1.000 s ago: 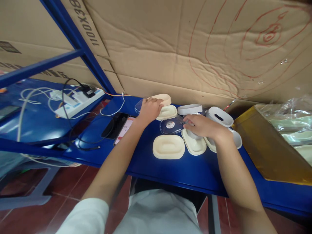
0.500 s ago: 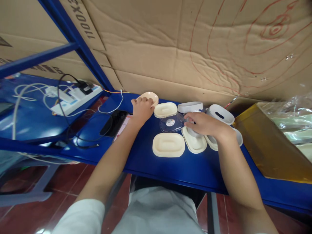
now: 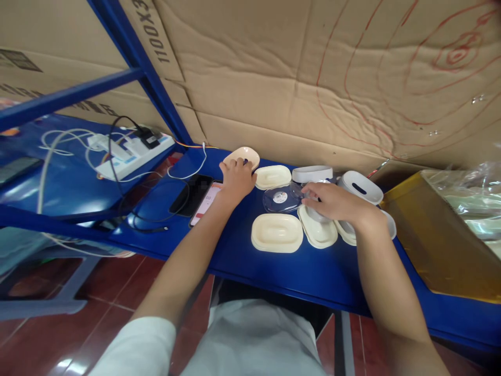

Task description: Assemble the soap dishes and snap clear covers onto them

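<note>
Several oval plastic soap-dish-like parts lie on the blue table. At the back left, my left hand [image 3: 237, 183] reaches into a cream oval dish [image 3: 253, 155], fingers bent over its near side. A small dark thing [image 3: 245, 161] shows by its fingertips, too small to name. To the right, my right hand [image 3: 331, 201] has thumb and fingers curled round a white plastic part [image 3: 318, 214], mostly hidden under the palm. A cream tray [image 3: 319, 237] lies below that part. Beside the right fingertips is a clear plastic lid [image 3: 270, 201] with a round white label.
Two more cream trays [image 3: 277, 233] [image 3: 273, 176] lie between the hands. White oval parts [image 3: 312, 173] [image 3: 362, 187] stand behind the right hand. A phone [image 3: 207, 201] lies by the left forearm. Left are cables and a power strip [image 3: 135, 159]; right, a taped carton [image 3: 438, 240]. Cardboard walls the back.
The view has shifted slightly, moving everything a little to the right. A small dark thing now shows at my left fingertips. My right hand stays over the white part.
</note>
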{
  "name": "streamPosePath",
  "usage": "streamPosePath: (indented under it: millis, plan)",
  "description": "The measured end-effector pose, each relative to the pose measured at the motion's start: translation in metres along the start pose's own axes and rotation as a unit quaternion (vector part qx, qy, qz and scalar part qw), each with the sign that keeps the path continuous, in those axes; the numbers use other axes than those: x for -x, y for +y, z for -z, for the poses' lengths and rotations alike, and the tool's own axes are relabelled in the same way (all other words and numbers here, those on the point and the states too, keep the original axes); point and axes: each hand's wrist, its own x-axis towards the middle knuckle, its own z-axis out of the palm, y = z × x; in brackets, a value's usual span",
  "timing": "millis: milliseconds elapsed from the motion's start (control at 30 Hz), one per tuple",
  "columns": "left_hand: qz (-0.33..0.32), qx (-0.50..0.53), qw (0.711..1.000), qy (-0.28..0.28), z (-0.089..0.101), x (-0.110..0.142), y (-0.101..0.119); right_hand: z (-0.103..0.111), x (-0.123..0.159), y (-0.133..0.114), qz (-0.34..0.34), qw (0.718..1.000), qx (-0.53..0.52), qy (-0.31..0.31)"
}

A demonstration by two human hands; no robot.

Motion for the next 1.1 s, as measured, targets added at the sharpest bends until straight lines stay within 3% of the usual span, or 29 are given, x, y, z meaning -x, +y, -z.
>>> streamPosePath:
  millis: [233, 367, 433, 567, 633, 733, 800, 900, 1000, 1100]
  plan:
    - [-0.100, 0.060, 0.993, -0.009, 0.027, 0.015, 0.018, 0.003, 0.008, -0.005, 0.001, 1.000, 0.001, 0.011]
    - [-0.208, 0.116, 0.971, 0.000, 0.046, 0.067, 0.029, 0.017, 0.021, -0.004, 0.007, 0.999, -0.019, 0.033]
    - [-0.258, 0.146, 0.955, -0.028, 0.051, 0.101, 0.030, 0.026, 0.030, -0.002, 0.004, 0.999, -0.016, 0.049]
    - [-0.288, 0.162, 0.940, -0.089, 0.041, 0.154, 0.022, 0.029, 0.044, -0.003, -0.017, 0.996, 0.011, 0.089]
    - [-0.283, 0.172, 0.939, -0.095, 0.032, 0.166, 0.014, 0.015, 0.049, -0.008, -0.007, 0.991, 0.031, 0.131]
    - [-0.273, 0.194, 0.938, -0.082, 0.024, 0.170, 0.004, -0.024, 0.056, -0.016, 0.093, 0.979, -0.005, 0.182]
    - [-0.270, 0.214, 0.936, -0.073, 0.024, 0.169, -0.001, -0.053, 0.058, -0.018, 0.167, 0.967, -0.054, 0.185]
    - [-0.270, 0.245, 0.929, -0.058, 0.029, 0.165, -0.003, -0.085, 0.060, -0.017, 0.214, 0.957, -0.075, 0.183]
    - [-0.259, 0.266, 0.928, -0.034, 0.027, 0.164, -0.001, -0.097, 0.059, -0.017, 0.234, 0.953, -0.068, 0.182]
    - [-0.248, 0.286, 0.926, -0.006, 0.021, 0.168, 0.003, -0.096, 0.062, -0.022, 0.250, 0.950, -0.048, 0.183]
